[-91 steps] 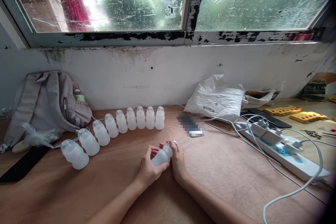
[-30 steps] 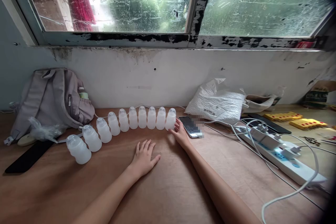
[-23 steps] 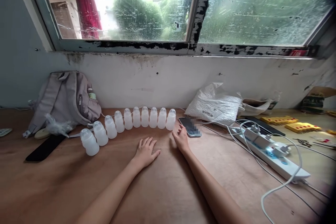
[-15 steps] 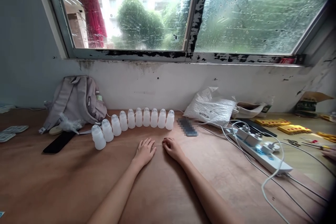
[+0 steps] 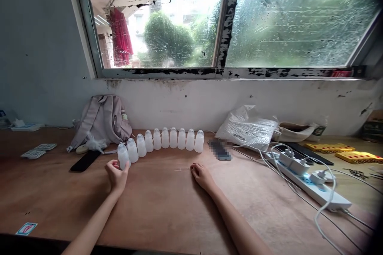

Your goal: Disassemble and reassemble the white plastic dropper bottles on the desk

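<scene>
A curved row of frosted white baby bottles with clear domed caps stands upright on the wooden table (image 5: 167, 207). At the row's left end, my left hand (image 5: 117, 176) is closed around the lower part of the nearest baby bottle (image 5: 122, 153), thumb on its right side and fingers on its left. That bottle appears to stand on the table, though the hand covers part of its base. My right hand (image 5: 203, 176) lies on the table with fingers loosely curled in and nothing visible in them. Beyond it is the rightmost bottle (image 5: 199, 142), untouched.
Behind the row's left end sit a grey backpack (image 5: 103, 117) and a black flat strip (image 5: 85, 161). A phone (image 5: 220, 151), a silver plastic mailer (image 5: 247, 127) and a power strip (image 5: 311, 183) with looping cables lie right. Cards (image 5: 38, 150) lie far left.
The bottle held in both hands was stood at the row's right end and released. My right hand drew back and curled; my left moved left onto the leftmost bottle. The view tilted up.
</scene>
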`<state>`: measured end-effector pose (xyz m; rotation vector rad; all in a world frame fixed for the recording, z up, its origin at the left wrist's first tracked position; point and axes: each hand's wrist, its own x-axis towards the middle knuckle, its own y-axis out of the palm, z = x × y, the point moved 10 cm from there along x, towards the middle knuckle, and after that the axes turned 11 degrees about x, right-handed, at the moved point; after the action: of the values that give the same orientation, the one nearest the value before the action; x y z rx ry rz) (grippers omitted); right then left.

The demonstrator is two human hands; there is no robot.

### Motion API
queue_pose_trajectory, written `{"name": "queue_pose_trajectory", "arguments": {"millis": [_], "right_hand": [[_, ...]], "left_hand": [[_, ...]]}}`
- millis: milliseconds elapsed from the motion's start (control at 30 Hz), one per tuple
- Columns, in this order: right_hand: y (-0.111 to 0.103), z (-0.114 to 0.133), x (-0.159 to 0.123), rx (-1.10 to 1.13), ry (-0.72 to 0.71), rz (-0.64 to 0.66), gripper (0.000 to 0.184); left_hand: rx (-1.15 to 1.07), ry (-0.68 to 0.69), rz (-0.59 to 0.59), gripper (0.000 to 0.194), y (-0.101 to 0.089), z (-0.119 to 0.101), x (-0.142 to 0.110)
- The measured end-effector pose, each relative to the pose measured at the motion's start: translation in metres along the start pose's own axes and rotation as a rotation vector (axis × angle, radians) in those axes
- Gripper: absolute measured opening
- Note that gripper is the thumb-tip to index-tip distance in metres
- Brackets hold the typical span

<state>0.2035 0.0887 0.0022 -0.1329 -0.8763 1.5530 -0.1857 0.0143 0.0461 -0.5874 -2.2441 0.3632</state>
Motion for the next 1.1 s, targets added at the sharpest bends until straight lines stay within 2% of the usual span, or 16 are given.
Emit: {"name": "queue_pose_trajectory", "arguments": {"millis": [33, 67, 133, 200, 233, 367, 433, 500, 567, 633, 667, 733, 833, 900, 1000, 1100], "right_hand": [[0.000, 0.000, 0.000, -0.006, -0.002, 0.003, 0.019], [0.001, 0.000, 0.000, -0.011, -0.005, 0.006, 0.019], [0.001, 0.001, 0.000, -0.018, -0.010, 0.013, 0.019], [0.002, 0.001, 0.001, -0.023, -0.014, 0.018, 0.020], [0.002, 0.000, 0.001, -0.026, -0.015, 0.020, 0.020], [0.003, -0.003, 0.001, -0.030, -0.020, 0.011, 0.020], [0.003, -0.005, 0.001, -0.017, -0.016, -0.005, 0.019], [0.002, -0.007, 0.004, 0.035, 0.000, -0.035, 0.017], [0.001, -0.008, 0.012, 0.213, 0.030, -0.071, 0.012], [0.002, -0.015, 0.025, 0.505, 0.099, -0.116, 0.008], [0.004, -0.023, 0.033, 0.663, 0.162, -0.143, 0.010], [0.007, -0.035, 0.046, 0.797, 0.241, -0.200, 0.019], [0.005, -0.053, 0.058, 0.889, 0.314, -0.282, 0.039], [0.004, -0.063, 0.059, 0.974, 0.352, -0.309, 0.050], [0.007, -0.066, 0.055, 1.198, 0.408, -0.297, 0.054], [0.016, -0.045, 0.050, 1.395, 0.434, -0.157, 0.056]], "left_hand": [[-0.023, -0.039, -0.063, 0.057, -0.006, 0.010, 0.006], [-0.060, -0.074, -0.054, 0.066, -0.003, 0.017, 0.011], [-0.142, -0.160, 0.097, 0.068, 0.019, 0.030, 0.017], [-0.185, -0.226, 0.268, 0.057, 0.043, 0.036, 0.016], [-0.187, -0.246, 0.311, 0.051, 0.049, 0.037, 0.015], [-0.147, -0.272, 0.265, 0.042, 0.036, 0.033, 0.009], [-0.169, -0.216, 0.242, 0.038, 0.025, 0.014, 0.003], [-0.231, -0.080, 0.358, 0.034, 0.030, -0.021, -0.009], [-0.297, 0.056, 0.568, 0.033, 0.050, -0.065, -0.031], [-0.384, 0.186, 0.782, 0.031, 0.078, -0.110, -0.059], [-0.425, 0.223, 0.842, 0.031, 0.092, -0.129, -0.071], [-0.509, 0.217, 0.929, 0.031, 0.122, -0.155, -0.090], [-0.564, 0.173, 0.989, 0.031, 0.158, -0.176, -0.110], [-0.581, 0.179, 1.018, 0.031, 0.169, -0.182, -0.120], [-0.631, 0.181, 1.089, 0.033, 0.170, -0.184, -0.132], [-0.686, 0.132, 1.149, 0.032, 0.166, -0.181, -0.138]]}}
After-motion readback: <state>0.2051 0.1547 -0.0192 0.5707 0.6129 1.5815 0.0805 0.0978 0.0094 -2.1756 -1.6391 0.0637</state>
